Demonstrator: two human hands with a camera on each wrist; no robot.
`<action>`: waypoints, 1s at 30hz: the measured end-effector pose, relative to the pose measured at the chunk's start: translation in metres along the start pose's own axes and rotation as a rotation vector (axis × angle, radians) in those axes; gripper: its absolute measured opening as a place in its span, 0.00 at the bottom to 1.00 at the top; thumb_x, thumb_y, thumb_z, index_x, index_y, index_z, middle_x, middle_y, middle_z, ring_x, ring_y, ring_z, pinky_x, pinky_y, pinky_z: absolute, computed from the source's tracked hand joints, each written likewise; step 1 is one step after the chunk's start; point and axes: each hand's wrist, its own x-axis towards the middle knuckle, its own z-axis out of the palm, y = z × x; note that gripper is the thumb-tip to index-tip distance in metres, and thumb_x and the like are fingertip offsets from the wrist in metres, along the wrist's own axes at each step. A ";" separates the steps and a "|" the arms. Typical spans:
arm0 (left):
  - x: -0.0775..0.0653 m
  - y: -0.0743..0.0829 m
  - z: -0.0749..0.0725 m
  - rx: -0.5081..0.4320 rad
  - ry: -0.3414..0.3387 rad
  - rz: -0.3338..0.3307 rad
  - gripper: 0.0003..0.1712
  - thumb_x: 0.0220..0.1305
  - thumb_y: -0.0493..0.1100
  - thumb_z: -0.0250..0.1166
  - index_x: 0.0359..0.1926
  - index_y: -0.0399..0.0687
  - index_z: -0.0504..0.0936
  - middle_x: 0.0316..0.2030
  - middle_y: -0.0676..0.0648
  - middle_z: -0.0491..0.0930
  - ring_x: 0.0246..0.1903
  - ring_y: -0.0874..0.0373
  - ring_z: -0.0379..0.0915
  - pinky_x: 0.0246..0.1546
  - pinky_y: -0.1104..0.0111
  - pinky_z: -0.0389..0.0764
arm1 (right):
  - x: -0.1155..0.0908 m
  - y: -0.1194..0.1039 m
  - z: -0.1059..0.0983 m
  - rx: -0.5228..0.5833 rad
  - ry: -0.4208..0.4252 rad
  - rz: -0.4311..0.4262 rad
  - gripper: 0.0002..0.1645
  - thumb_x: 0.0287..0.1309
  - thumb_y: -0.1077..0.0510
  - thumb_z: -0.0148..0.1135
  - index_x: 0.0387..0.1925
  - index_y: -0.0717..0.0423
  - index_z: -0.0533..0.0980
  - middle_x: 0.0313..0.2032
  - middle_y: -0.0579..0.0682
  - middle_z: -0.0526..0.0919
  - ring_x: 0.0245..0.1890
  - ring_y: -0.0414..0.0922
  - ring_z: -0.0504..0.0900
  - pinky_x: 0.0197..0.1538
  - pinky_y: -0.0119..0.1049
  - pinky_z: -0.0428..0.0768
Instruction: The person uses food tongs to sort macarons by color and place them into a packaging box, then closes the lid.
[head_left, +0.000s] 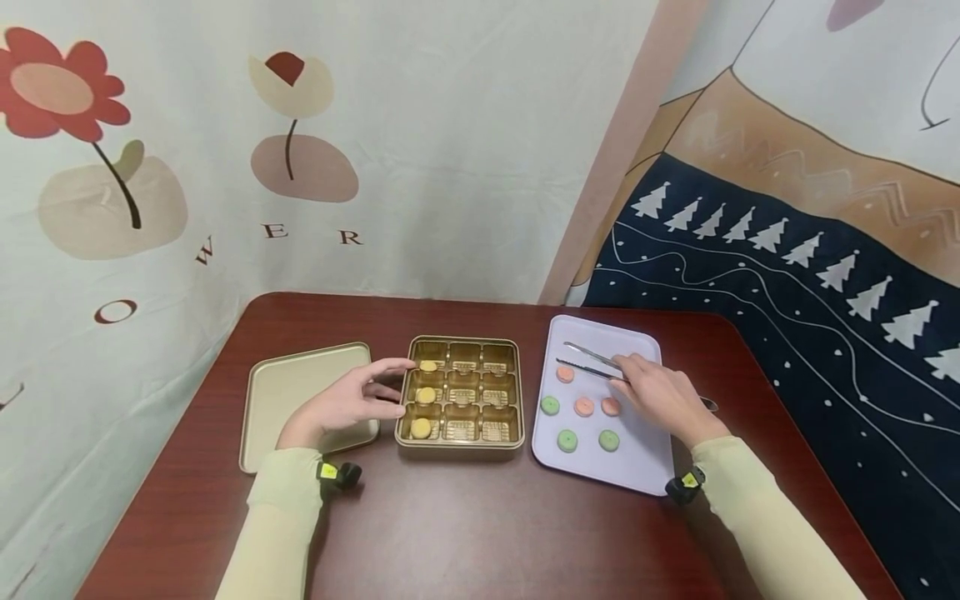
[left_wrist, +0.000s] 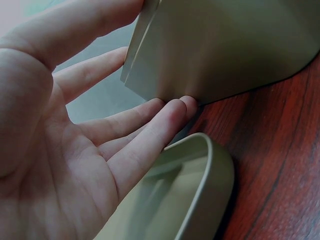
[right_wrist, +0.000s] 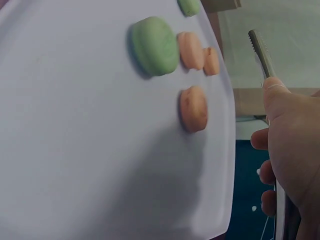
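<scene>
A gold tin (head_left: 462, 445) with a nine-compartment insert stands mid-table. One yellow macaron (head_left: 421, 428) lies in each compartment of its left column. My left hand (head_left: 337, 407) is at the tin's left side, its fingers spread and fairly straight, with fingertips touching the wall (left_wrist: 215, 45) in the left wrist view. Metal tongs (head_left: 591, 355) are in the grip of my right hand (head_left: 663, 396), over a lilac tray (head_left: 637, 467). Their two arms stand apart, tips pointing left, with nothing between them. On the tray lie three green macarons (right_wrist: 155, 46) and three pink ones (right_wrist: 193, 109).
A gold lid (head_left: 288, 400) lies left of the tin, partly under my left forearm and hand. The reddish-brown table (head_left: 450, 517) meets a printed curtain (head_left: 465, 167) at the back. A dark tree-patterned cloth (head_left: 787, 333) hangs on the right.
</scene>
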 end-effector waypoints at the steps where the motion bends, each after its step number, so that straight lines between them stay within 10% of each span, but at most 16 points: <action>1: 0.000 0.000 0.000 0.004 0.002 -0.002 0.44 0.64 0.35 0.75 0.77 0.40 0.64 0.75 0.29 0.62 0.61 0.31 0.77 0.54 0.64 0.86 | -0.001 0.001 0.001 0.001 -0.002 0.000 0.30 0.72 0.46 0.66 0.68 0.55 0.74 0.50 0.53 0.85 0.41 0.47 0.81 0.43 0.47 0.87; 30: -0.001 0.001 0.000 0.003 -0.003 -0.007 0.44 0.65 0.35 0.75 0.77 0.39 0.64 0.75 0.30 0.62 0.61 0.32 0.78 0.54 0.63 0.87 | -0.012 0.004 0.019 -0.078 -0.087 -0.029 0.32 0.71 0.42 0.66 0.67 0.56 0.75 0.51 0.52 0.85 0.39 0.44 0.80 0.41 0.43 0.85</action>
